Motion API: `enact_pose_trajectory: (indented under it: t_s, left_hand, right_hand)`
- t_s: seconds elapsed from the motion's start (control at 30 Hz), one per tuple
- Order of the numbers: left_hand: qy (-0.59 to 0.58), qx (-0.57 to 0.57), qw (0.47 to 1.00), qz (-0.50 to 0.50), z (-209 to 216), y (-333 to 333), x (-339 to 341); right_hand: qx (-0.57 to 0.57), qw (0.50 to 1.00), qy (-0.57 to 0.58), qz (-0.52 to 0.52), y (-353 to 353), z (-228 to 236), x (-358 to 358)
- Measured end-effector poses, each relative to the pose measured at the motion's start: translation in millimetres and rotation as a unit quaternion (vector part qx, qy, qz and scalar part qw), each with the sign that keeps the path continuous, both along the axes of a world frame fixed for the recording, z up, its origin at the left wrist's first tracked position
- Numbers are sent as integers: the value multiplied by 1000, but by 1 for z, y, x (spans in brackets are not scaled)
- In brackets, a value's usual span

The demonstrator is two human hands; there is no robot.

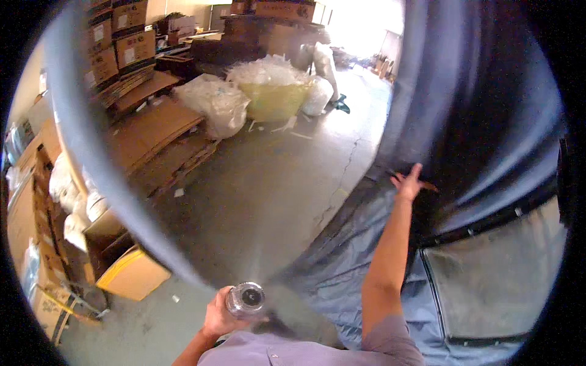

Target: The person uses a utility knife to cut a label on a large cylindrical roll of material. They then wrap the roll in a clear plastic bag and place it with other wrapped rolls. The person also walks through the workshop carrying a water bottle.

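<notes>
Close to my body, my left hand (218, 315) is closed around a clear round container (249, 297). It has a dark disc at its middle, and I cannot make out whether that is a cap or something inside. My right arm stretches out to the right. At its end my right hand (409, 183), with fingers spread, is against a large dark blue curtain (476, 116). Part of the curtain bunches in folds below that hand. A clear window panel (494, 274) with a dark border is set into the curtain at the lower right.
A paler curtain edge (101, 143) slants down on the left. Beyond the gap between them lies grey concrete floor (268, 189). Flattened cardboard (155, 131), stacked cartons (135, 49), a white sack (213, 107) and a yellowish bag (274, 100) stand further back. A yellow-edged board (134, 274) leans at lower left.
</notes>
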State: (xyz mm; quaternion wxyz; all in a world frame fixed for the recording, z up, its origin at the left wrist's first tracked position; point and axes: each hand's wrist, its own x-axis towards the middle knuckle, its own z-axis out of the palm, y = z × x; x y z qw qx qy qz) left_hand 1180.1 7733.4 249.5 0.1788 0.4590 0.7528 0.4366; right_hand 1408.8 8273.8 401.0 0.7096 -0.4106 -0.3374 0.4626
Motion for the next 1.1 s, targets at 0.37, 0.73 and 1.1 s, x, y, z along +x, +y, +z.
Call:
enact_pose_trajectory:
  t_s: [0.37,0.73,1.1]
  left_hand:
    - [-16,116,992,45,-27,364,-97]
    - [87,106,975,-174,-40,847,-199]
    - [42,193,915,-352,-35,1368,-174]
  right_hand:
    - [212,881,-41,-422,234,148,208]
    - [344,392,-224,-823,298,135,153]
    - [-139,521,-530,-654,664,-108,135]
